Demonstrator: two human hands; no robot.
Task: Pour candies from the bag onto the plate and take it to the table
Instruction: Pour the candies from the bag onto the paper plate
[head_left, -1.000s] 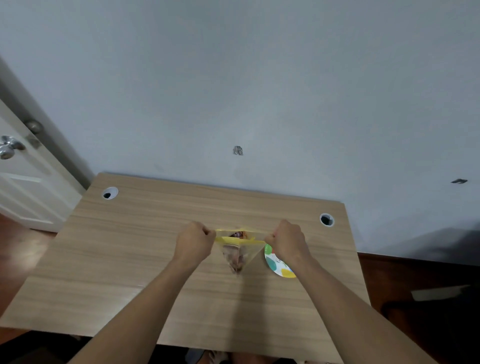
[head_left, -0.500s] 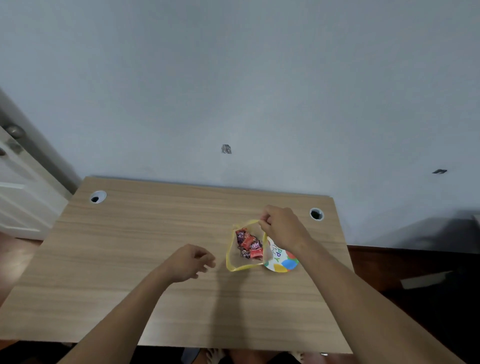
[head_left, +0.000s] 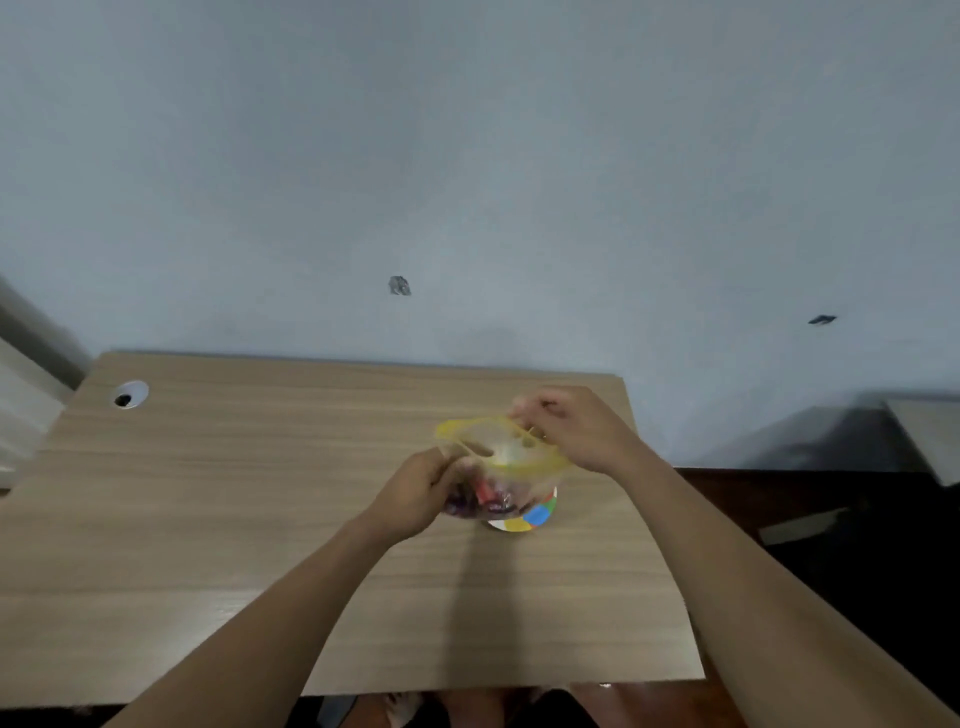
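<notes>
A clear bag (head_left: 501, 449) with a yellow zip rim is held open above the wooden desk (head_left: 249, 499). Red and purple wrapped candies (head_left: 488, 501) show through its lower part. My right hand (head_left: 566, 426) pinches the far right side of the rim. My left hand (head_left: 421, 493) grips the bag's lower left side. A small white paper plate (head_left: 535, 514) with coloured dots lies on the desk under the bag, mostly hidden by it.
The desk stands against a pale blue wall (head_left: 467, 156). A cable hole (head_left: 130, 395) sits at the desk's far left corner. A white door (head_left: 21, 415) is at the left, dark floor (head_left: 831, 519) at the right.
My left hand let go of the rim, dropped away, then came back to grip the bag's lower side. The bag's mouth is now wide open and sits over the plate.
</notes>
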